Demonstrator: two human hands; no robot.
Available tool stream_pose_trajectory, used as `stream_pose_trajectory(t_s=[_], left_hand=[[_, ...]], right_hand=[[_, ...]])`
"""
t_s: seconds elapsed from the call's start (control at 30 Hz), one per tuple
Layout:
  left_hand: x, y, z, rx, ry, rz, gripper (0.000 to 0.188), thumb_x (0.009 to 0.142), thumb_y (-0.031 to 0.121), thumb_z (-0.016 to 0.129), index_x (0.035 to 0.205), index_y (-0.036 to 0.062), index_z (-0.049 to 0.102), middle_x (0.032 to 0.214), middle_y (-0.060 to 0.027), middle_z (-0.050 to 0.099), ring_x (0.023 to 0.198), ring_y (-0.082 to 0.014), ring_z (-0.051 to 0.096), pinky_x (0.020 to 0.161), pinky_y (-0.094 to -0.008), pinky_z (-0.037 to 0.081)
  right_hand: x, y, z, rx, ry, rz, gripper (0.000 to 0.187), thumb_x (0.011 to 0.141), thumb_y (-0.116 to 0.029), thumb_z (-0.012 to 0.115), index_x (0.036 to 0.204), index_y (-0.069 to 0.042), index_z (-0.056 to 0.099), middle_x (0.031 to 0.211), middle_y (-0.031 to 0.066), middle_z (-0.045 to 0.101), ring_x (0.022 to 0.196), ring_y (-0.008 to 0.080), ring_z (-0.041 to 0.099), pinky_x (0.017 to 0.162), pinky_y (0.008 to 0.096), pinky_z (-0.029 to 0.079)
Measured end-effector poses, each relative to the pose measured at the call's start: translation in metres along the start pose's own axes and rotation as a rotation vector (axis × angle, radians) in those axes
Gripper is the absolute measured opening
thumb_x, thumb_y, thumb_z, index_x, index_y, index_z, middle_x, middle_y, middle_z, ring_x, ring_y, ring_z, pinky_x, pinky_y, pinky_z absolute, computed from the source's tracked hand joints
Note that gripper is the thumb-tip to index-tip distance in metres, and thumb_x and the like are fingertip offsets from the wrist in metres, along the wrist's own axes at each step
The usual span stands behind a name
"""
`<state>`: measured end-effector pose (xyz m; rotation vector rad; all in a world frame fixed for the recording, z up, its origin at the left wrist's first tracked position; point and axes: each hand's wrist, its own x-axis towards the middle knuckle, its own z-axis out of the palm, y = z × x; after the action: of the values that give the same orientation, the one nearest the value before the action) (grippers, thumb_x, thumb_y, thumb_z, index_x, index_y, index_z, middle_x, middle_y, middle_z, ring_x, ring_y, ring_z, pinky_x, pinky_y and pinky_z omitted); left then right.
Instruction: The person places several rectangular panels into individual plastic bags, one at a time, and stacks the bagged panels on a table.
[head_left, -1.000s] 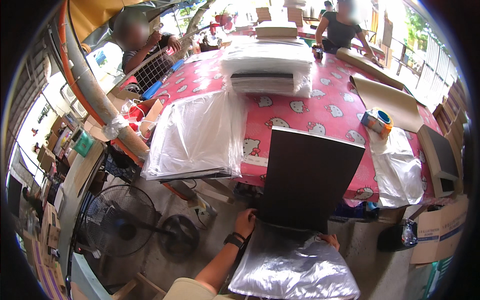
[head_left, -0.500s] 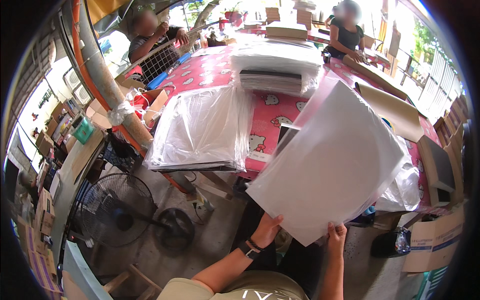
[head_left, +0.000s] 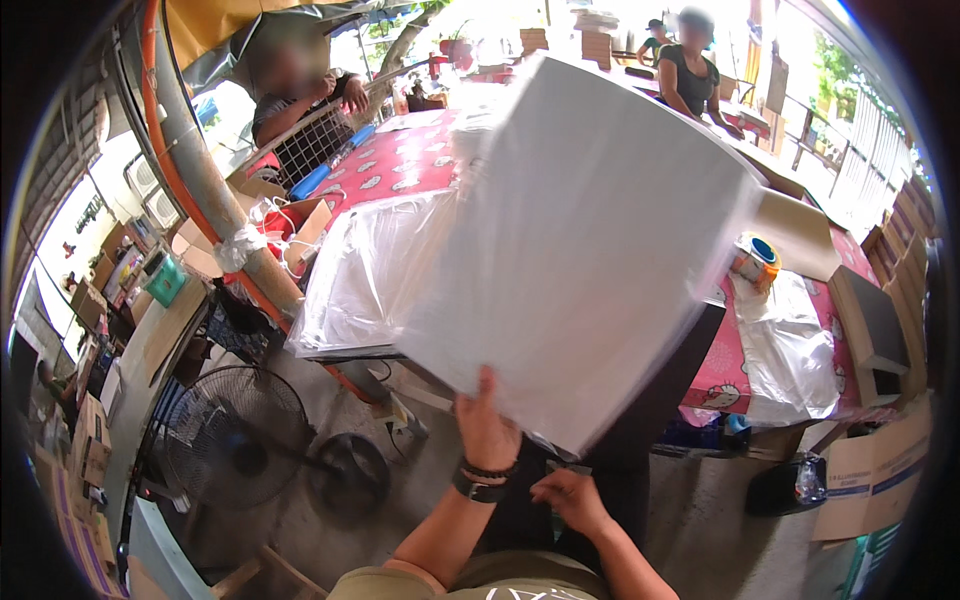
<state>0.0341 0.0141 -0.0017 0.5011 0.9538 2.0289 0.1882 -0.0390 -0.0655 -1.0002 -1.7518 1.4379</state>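
My left hand (head_left: 487, 425) grips the lower edge of a large white sheet (head_left: 600, 240), thumb on top. The sheet has a glossy, clear plastic look and is raised at a tilt over the table's near edge. Just below its bottom corner is my right hand (head_left: 572, 500), its fingers curled in and apart from the sheet; what they hold, if anything, is too small to make out. A flat black panel (head_left: 685, 355) shows behind the sheet's right side. Left of the sheet, a stack of plastic-covered sheets (head_left: 360, 270) lies on the table, partly hidden.
The table has a pink patterned cover (head_left: 400, 160). At its right are a tape roll (head_left: 757, 262), clear plastic (head_left: 790, 350) and dark-topped boards (head_left: 870, 325). A standing fan (head_left: 235, 430) and an orange-striped post (head_left: 215, 190) are at left. Two people (head_left: 690, 85) (head_left: 290, 90) are across the table.
The white sheet has swung left and up, now covering the middle stack. My right hand has let go of its lower edge and dropped toward me. The black panel and tape roll have come into view.
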Motion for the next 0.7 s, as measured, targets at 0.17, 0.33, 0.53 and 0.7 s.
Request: stream_pose_trajectory(t_s=[0.17, 0.33, 0.53, 0.7], left_hand=[[0.057, 0.074, -0.045, 1.54, 0.293, 1.251, 0.05, 0.067, -0.009, 0.049, 0.117, -0.0078, 0.042, 0.099, -0.0261, 0.051, 0.091, -0.0363, 0.05, 0.082, -0.0404, 0.037], [0.123, 0.119, -0.06, 1.12, 0.153, 1.322, 0.034, 0.069, -0.005, 0.052, 0.103, -0.0049, 0.05, 0.095, -0.0202, 0.052, 0.089, -0.036, 0.049, 0.078, -0.0419, 0.038], [0.142, 0.09, -0.076, 1.666, -0.201, 1.134, 0.027, 0.061, 0.001, 0.061, 0.087, 0.0086, 0.061, 0.08, -0.0071, 0.05, 0.08, -0.0253, 0.048, 0.073, -0.036, 0.038], [0.137, 0.082, -0.083, 1.474, -0.426, 0.766, 0.03, 0.061, 0.015, 0.071, 0.089, 0.0094, 0.064, 0.09, -0.0068, 0.054, 0.091, -0.0255, 0.05, 0.081, -0.0373, 0.038]], right_hand=[[-0.008, 0.002, 0.0, -0.159, -0.153, 0.02, 0.011, 0.079, -0.011, 0.059, 0.084, -0.002, 0.063, 0.076, 0.0104, 0.062, 0.07, 0.0193, 0.06, 0.061, 0.0276, 0.046], [-0.023, 0.038, -0.027, -0.21, 0.002, 0.105, 0.014, 0.077, -0.013, 0.061, 0.084, 0.0, 0.063, 0.073, 0.011, 0.063, 0.07, 0.0168, 0.062, 0.063, 0.0277, 0.046], [-0.032, 0.073, -0.042, -0.348, 0.06, 0.16, 0.016, 0.076, -0.015, 0.062, 0.084, -0.001, 0.063, 0.075, 0.0124, 0.063, 0.069, 0.0209, 0.062, 0.062, 0.0289, 0.046], [-0.038, 0.094, -0.047, -0.341, 0.059, 0.22, 0.015, 0.075, -0.015, 0.061, 0.084, -0.002, 0.062, 0.074, 0.0127, 0.063, 0.067, 0.0235, 0.062, 0.061, 0.0306, 0.047]])
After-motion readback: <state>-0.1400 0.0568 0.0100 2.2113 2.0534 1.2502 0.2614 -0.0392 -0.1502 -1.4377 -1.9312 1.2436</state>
